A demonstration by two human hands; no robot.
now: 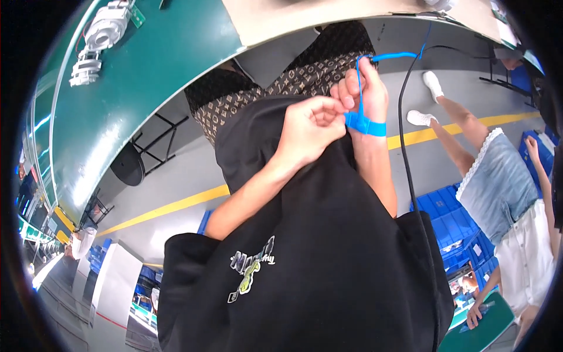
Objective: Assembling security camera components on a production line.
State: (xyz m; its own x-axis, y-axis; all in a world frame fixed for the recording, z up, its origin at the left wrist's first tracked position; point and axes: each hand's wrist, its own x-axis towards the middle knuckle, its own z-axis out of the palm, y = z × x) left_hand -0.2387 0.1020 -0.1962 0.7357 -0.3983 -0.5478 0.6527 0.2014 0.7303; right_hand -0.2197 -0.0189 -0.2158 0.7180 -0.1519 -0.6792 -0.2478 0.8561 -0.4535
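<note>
Blue elastic wrist strap (365,125) wrapped around the right wrist, below the raised right hand (362,88), fingers loosely curled. Left hand (309,130) just beside it, fingertips apparently pinching the band's near edge. Thin blue cord (394,56) trailing up and rightward.

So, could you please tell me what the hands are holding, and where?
The left hand pinches the blue wrist strap at its band on the right wrist. The right hand grips nothing; the strap's blue cord runs across it.
</note>
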